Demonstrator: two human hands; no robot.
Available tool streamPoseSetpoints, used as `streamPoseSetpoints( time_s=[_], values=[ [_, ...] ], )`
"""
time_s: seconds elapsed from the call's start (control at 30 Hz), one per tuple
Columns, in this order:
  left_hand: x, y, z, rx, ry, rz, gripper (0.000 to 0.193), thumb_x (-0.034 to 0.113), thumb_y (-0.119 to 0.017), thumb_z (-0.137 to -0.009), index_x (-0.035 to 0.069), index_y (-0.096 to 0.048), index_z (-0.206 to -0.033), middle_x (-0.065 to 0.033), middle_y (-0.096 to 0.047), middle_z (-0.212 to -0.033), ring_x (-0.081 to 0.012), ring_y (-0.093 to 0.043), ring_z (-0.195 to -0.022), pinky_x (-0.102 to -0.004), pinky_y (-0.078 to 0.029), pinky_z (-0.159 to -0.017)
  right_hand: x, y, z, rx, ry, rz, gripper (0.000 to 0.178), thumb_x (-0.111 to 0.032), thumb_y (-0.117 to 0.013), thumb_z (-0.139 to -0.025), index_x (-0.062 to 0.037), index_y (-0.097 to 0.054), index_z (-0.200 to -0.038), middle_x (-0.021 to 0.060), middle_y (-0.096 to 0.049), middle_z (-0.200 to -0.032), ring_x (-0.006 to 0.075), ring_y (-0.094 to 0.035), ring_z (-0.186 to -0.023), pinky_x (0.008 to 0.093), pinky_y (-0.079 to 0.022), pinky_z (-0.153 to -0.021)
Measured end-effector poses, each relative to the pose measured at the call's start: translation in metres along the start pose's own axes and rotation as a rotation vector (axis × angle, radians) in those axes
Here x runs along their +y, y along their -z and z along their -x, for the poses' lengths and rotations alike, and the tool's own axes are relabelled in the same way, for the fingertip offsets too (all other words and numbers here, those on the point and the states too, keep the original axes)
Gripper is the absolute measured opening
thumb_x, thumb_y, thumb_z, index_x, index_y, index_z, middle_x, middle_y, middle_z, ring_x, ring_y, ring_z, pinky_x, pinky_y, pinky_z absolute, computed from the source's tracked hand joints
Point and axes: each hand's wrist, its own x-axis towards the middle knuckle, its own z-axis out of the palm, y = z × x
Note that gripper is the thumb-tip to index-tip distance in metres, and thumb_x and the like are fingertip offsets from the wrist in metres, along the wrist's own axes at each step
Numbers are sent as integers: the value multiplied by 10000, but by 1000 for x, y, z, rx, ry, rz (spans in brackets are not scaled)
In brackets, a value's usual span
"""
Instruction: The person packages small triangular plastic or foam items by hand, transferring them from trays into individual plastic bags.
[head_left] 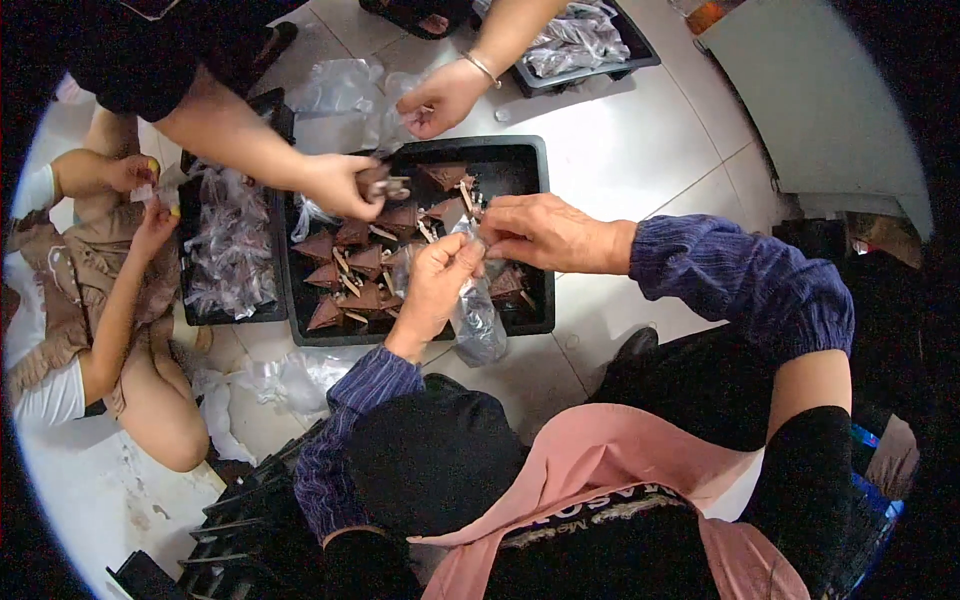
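Over the near right part of a black tray (400, 338), my left hand (435, 285) is closed on the top of a clear plastic bag (481, 325). The bag hangs down past the tray's near edge. My right hand (555, 232) meets the left from the right side, its fingers pinched at the bag's mouth; the fingertips are partly hidden. Several brown triangular pieces (325, 312) with light wooden sticks lie in the tray beneath my hands.
Across the tray, another person's hand (345, 187) holds a small blurred piece, and their other hand (445, 98) touches clear plastic bags (338, 88). Black trays of wrapped pieces (232, 240) stand left and far right. Someone sits at left, hands (150, 215) together. Plastic (295, 380) lies nearby.
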Motion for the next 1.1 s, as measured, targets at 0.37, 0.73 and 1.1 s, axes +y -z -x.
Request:
streamPoseSetpoints(
  time_s=[0.37,0.73,1.1],
  values=[
    [-7,13,4,165,127,203,146,193,-604,-930,57,-657,-923,26,-621,-754,-11,-486,-631,-169,-363,-569,19,-15,-6,-149,-331,-412,188,-142,-605,-804,-19,-523,-921,88,-584,-846,196,-554,-748,350,-457,-695],
    [-16,50,11,286,-108,-499,108,30,-682,-807,49,-627,-898,-10,-629,-790,-88,-576,-712,-233,-438,-598,39,-59,-29,-102,-504,-796,72,-70,-634,-835,-29,-654,-891,-22,-586,-704,61,-530,-626,226,-427,-566],
    [-27,30,5,443,-545,-953,126,-31,-627,-776,38,-575,-868,-111,-587,-797,-267,-623,-698,-326,-499,-598,24,-59,-37,-78,-653,-794,198,-201,-576,-916,-21,-583,-999,40,-645,-675,66,-523,-459,211,-396,-410]
  ],
)
